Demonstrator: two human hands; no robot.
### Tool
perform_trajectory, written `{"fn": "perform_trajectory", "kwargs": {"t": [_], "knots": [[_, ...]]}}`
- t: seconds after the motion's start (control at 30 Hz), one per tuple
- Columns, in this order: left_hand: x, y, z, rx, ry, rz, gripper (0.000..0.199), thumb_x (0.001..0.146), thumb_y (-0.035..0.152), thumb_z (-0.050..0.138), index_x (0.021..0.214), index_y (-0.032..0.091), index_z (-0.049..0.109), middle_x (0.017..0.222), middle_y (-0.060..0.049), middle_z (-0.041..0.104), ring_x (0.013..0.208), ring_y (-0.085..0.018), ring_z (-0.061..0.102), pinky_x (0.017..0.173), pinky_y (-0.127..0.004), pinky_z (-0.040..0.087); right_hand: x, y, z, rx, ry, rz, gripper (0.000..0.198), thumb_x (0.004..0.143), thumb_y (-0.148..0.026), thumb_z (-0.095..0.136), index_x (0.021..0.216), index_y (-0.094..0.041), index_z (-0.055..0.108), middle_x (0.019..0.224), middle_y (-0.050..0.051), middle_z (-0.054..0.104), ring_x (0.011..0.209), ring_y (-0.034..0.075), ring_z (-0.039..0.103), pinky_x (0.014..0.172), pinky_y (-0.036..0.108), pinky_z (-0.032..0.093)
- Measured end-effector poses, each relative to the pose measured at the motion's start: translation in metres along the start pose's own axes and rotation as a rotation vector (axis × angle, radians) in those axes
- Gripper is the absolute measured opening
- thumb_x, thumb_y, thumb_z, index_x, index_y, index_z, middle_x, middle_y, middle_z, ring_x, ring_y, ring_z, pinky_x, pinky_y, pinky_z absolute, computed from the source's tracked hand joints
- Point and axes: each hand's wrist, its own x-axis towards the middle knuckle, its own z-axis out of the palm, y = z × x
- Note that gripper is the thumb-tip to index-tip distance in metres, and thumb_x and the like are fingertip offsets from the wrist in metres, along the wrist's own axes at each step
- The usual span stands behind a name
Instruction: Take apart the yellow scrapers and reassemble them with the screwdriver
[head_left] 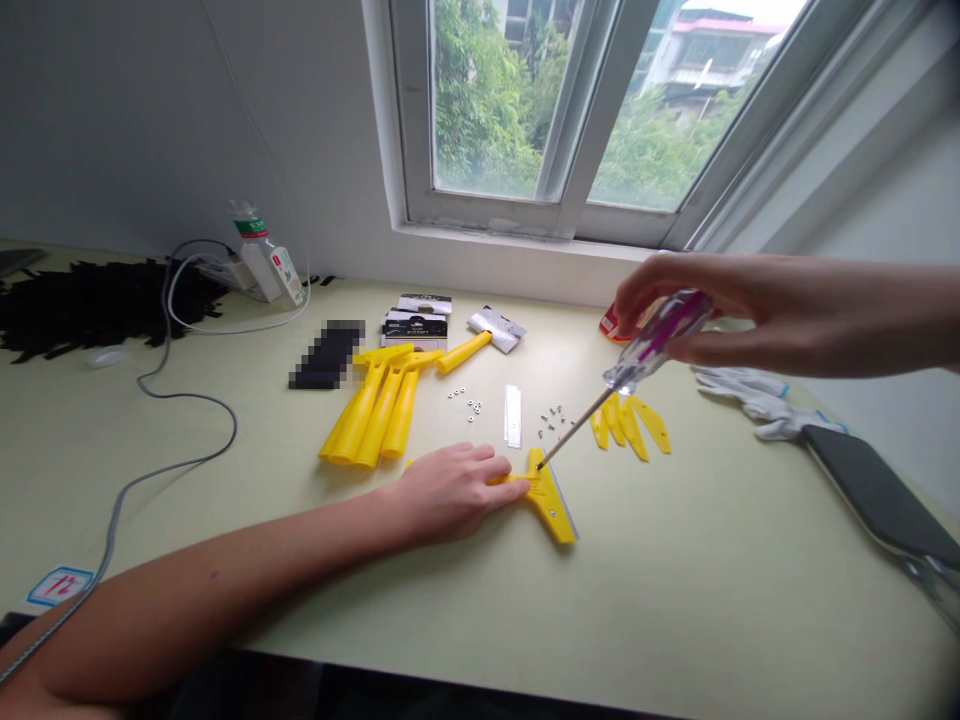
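Note:
My right hand [675, 300] is closed around the clear and purple handle of a screwdriver [577, 425], held at a slant. Its tip meets the head of a yellow scraper [551, 505] near the upper screw hole. A thin blade edge shows along the scraper's right side, and a screw sits lower on the head. My left hand [457, 490] lies over the scraper's handle, fingers wrapped on it and pressing it to the table. Just beyond are small screws [551, 420], flat silver blades [513, 416] and several nuts [471, 406].
Yellow handles [375, 410] lie back left, yellow cover plates [634, 428] to the right. Behind are black boxes [415, 330] and a scraper with a wrapped head [496, 328]. White gloves [757, 400] and a dark phone-like slab [877, 490] lie right. A cable [225, 400] crosses the left side.

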Motion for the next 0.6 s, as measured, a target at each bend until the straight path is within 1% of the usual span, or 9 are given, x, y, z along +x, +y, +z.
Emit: {"fn": "perform_trajectory", "kwargs": {"t": [0.03, 0.07, 0.13, 0.2, 0.3, 0.37, 0.47, 0.53, 0.6], "knots": [[0.0, -0.0001, -0.0002, 0.001, -0.003, 0.001, 0.039, 0.094, 0.018, 0.044, 0.133, 0.021, 0.051, 0.104, -0.007, 0.063, 0.088, -0.02, 0.055, 0.079, -0.032, 0.048, -0.001, 0.0008, 0.0003, -0.063, -0.159, 0.011, 0.041, 0.068, -0.058, 0.073, 0.094, -0.027, 0.07, 0.074, 0.005, 0.071, 0.053, 0.018, 0.063, 0.04, 0.028, 0.046], [-0.0001, -0.0001, -0.0003, 0.001, -0.004, 0.001, 0.039, 0.094, 0.018, 0.045, 0.133, 0.021, 0.051, 0.105, -0.007, 0.063, 0.088, -0.02, 0.055, 0.079, -0.033, 0.048, -0.0017, 0.0015, 0.0012, -0.139, -0.219, 0.027, 0.037, 0.078, -0.058, 0.063, 0.098, -0.028, 0.068, 0.071, 0.004, 0.07, 0.05, 0.017, 0.061, 0.039, 0.027, 0.044], [-0.0004, 0.0, -0.0003, -0.002, -0.003, -0.002, 0.04, 0.094, 0.018, 0.045, 0.133, 0.021, 0.051, 0.105, -0.007, 0.063, 0.088, -0.02, 0.055, 0.08, -0.033, 0.047, -0.0029, 0.003, 0.0042, -0.273, -0.114, 0.027, 0.031, 0.086, -0.053, 0.054, 0.097, -0.027, 0.068, 0.064, 0.002, 0.067, 0.045, 0.014, 0.056, 0.039, 0.026, 0.039], [-0.0008, 0.0004, -0.0003, -0.004, -0.003, -0.006, 0.04, 0.094, 0.017, 0.045, 0.134, 0.021, 0.051, 0.105, -0.007, 0.063, 0.088, -0.02, 0.055, 0.079, -0.033, 0.047, -0.0043, 0.0035, 0.0066, -0.26, -0.059, -0.054, 0.025, 0.084, -0.046, 0.056, 0.1, -0.029, 0.067, 0.076, 0.003, 0.07, 0.054, 0.015, 0.061, 0.044, 0.026, 0.043], [-0.0009, 0.0008, -0.0003, -0.002, -0.002, -0.001, 0.04, 0.093, 0.017, 0.046, 0.133, 0.021, 0.051, 0.104, -0.007, 0.063, 0.088, -0.02, 0.055, 0.079, -0.033, 0.048, -0.0068, 0.0005, 0.0072, -0.118, -0.127, -0.16, 0.035, 0.077, -0.046, 0.063, 0.109, -0.031, 0.063, 0.095, 0.004, 0.071, 0.069, 0.019, 0.066, 0.051, 0.028, 0.048], [-0.0007, 0.0006, 0.0, 0.002, -0.002, 0.001, 0.04, 0.094, 0.017, 0.045, 0.133, 0.021, 0.051, 0.104, -0.007, 0.063, 0.088, -0.02, 0.055, 0.079, -0.033, 0.048, -0.0069, -0.003, 0.0074, -0.147, -0.14, -0.09, 0.037, 0.078, -0.053, 0.063, 0.108, -0.03, 0.063, 0.086, 0.004, 0.07, 0.062, 0.019, 0.064, 0.049, 0.029, 0.047], [-0.0001, -0.0003, 0.0011, 0.01, 0.004, 0.0, 0.039, 0.095, 0.018, 0.044, 0.133, 0.021, 0.051, 0.104, -0.007, 0.063, 0.088, -0.02, 0.055, 0.078, -0.033, 0.048, -0.005, -0.005, 0.0085, -0.285, -0.129, 0.116, 0.04, 0.085, -0.062, 0.051, 0.102, -0.028, 0.064, 0.068, 0.003, 0.067, 0.045, 0.015, 0.056, 0.042, 0.029, 0.042], [0.0002, -0.001, 0.0021, 0.016, 0.01, 0.002, 0.039, 0.095, 0.018, 0.044, 0.133, 0.021, 0.051, 0.105, -0.007, 0.063, 0.087, -0.019, 0.056, 0.077, -0.032, 0.048, -0.0044, -0.0023, 0.0063, -0.28, -0.17, 0.148, 0.041, 0.086, -0.063, 0.049, 0.104, -0.03, 0.064, 0.073, 0.002, 0.07, 0.047, 0.015, 0.057, 0.042, 0.03, 0.043], [0.0001, -0.0011, 0.0028, 0.02, 0.016, 0.006, 0.039, 0.095, 0.018, 0.044, 0.133, 0.021, 0.051, 0.105, -0.007, 0.063, 0.087, -0.019, 0.056, 0.077, -0.032, 0.048, -0.006, 0.0037, -0.0012, -0.218, -0.16, 0.118, 0.044, 0.08, -0.065, 0.057, 0.108, -0.031, 0.064, 0.088, 0.003, 0.072, 0.061, 0.018, 0.063, 0.049, 0.032, 0.05]]}}
